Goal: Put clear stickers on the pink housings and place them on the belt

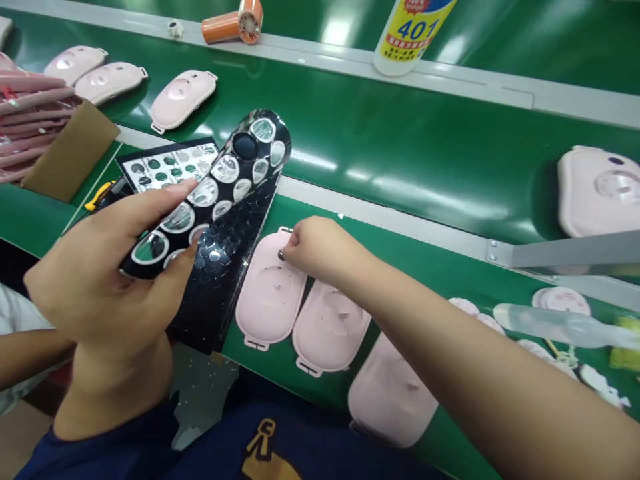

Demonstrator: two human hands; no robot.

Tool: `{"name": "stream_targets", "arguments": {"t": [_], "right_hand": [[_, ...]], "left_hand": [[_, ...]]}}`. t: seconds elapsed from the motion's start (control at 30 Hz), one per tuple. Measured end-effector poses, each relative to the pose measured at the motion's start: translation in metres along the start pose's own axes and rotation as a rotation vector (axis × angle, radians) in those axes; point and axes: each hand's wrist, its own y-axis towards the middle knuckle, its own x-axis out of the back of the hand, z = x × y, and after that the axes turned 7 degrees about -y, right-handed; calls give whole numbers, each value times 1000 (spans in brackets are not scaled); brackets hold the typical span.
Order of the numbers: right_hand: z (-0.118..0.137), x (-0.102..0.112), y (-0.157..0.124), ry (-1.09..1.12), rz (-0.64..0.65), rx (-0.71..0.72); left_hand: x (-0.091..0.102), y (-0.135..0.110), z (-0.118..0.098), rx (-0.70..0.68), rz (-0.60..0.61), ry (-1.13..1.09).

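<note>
My left hand [115,267] is closed round a curled black sheet of round stickers [225,170]; its backing shows rows of white-edged circles. Beneath it lies a flat black sheet with round cut outlines [215,267]. My right hand [320,247] is pinched at the top end of a pale pink plastic cover [265,310]. A small black round sticker [281,255] shows under its fingertips, against the cover; the fingers partly hide it. Beside that cover lie a second pink cover [320,333] and a third pink cover [393,400], the latter partly behind my right forearm.
On the green belt sit several pink covers [183,100], one more pink cover [600,190] at right. A cardboard box [75,153] holds pink parts. Behind stand a glue bottle [407,33] and an orange fan [233,23]. A grey metal bar [575,253] juts in. Another person's arm [30,357] is at left.
</note>
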Motion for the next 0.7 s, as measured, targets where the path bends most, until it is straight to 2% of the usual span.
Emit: {"name": "stream_targets", "arguments": {"t": [0.17,0.37,0.6,0.7], "right_hand": [[-1,0,4,35,21,-27],[-6,3,4,150,72,-48],[-5,6,4,169,72,-93],[-6,6,4,178,91,-109]], "left_hand": [[0,-3,-4,34,7,29],[0,-3,-3,3,-17,11],[2,-1,-4,-6,-9,22],[1,-1,-5,29,18,8]]}}
